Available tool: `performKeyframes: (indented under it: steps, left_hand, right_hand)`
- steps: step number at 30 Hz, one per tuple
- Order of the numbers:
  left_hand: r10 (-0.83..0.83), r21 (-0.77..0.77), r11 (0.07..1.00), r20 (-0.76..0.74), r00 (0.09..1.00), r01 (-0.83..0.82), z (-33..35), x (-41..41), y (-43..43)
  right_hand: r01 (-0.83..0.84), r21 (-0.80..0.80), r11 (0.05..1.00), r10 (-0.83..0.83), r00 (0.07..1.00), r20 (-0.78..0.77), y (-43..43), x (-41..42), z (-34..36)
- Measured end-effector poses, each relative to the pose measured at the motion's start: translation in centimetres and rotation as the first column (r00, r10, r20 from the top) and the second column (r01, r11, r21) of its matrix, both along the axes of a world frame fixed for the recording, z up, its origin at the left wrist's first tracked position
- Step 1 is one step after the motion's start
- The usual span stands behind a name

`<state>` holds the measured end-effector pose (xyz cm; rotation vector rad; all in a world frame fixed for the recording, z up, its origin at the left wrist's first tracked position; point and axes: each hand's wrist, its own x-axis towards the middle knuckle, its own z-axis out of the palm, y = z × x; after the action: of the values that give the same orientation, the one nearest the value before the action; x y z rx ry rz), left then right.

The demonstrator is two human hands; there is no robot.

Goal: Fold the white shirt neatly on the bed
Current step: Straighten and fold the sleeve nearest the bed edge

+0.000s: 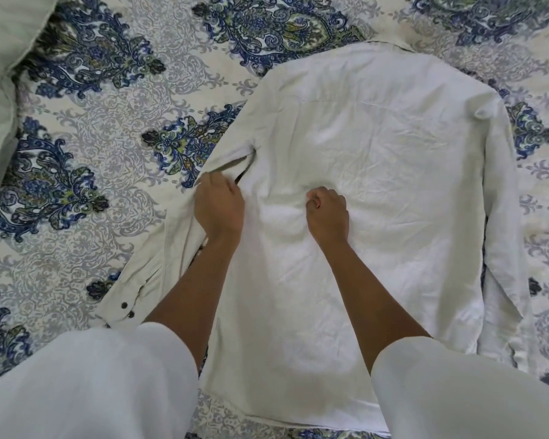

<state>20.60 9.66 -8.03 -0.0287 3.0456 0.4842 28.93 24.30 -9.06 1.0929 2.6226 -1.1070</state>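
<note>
The white shirt (377, 172) lies back-up on the patterned bed cover (86, 172), collar at the far end. Its left sleeve runs down toward the near left, where the cuff with dark buttons (126, 307) rests. The right sleeve lies folded along the shirt's right side (501, 280). My left hand (217, 207) grips the fabric at the left armpit, where sleeve meets body. My right hand (327, 213) is closed, pinching a small bunch of cloth in the middle of the shirt's back. Both forearms come out of white sleeves at the bottom.
A pale green pillow (0, 77) lies at the far left corner of the bed. The blue-and-grey paisley cover spreads left of the shirt and beyond the collar. The shirt's hem reaches close to the near edge of the view.
</note>
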Motion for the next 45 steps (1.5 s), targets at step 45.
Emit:
performKeyframes:
  steps: [45]
  left_hand:
    - [-0.646, -0.199, 0.677, 0.303, 0.701, 0.709, -2.8, 23.7, -7.7]
  right_hand:
    - [-0.257, 0.380, 0.889, 0.124, 0.933, 0.339, -5.8, 28.1, -2.1]
